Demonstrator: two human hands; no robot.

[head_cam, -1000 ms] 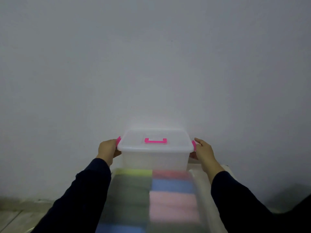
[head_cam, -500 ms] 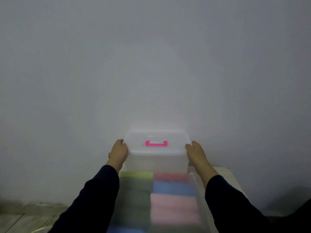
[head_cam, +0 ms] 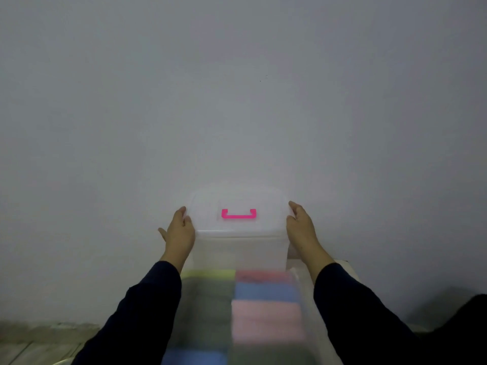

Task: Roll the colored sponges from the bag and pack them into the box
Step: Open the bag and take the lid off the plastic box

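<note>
A translucent plastic box (head_cam: 238,248) with a lid (head_cam: 205,209) and a pink handle (head_cam: 238,214) stands against the wall. My left hand (head_cam: 179,233) grips the lid's left end and my right hand (head_cam: 301,230) grips its right end. The pink side latches are hidden by my hands. In front of the box lies a clear bag (head_cam: 308,312) of flat colored sponges, blurred: yellow-green (head_cam: 208,273), red (head_cam: 263,275), blue (head_cam: 266,291), pink (head_cam: 266,320) and dark green (head_cam: 205,312).
The box and bag rest on a small white table (head_cam: 347,270) pushed against a plain grey wall (head_cam: 237,101). A wood-look floor (head_cam: 26,349) shows at the lower left. A dark shape (head_cam: 471,312) sits at the right edge.
My hands moved from the pink side latches up onto the lid's two ends, and the latches are no longer visible. The view has tilted slightly, showing more of the lid's top.
</note>
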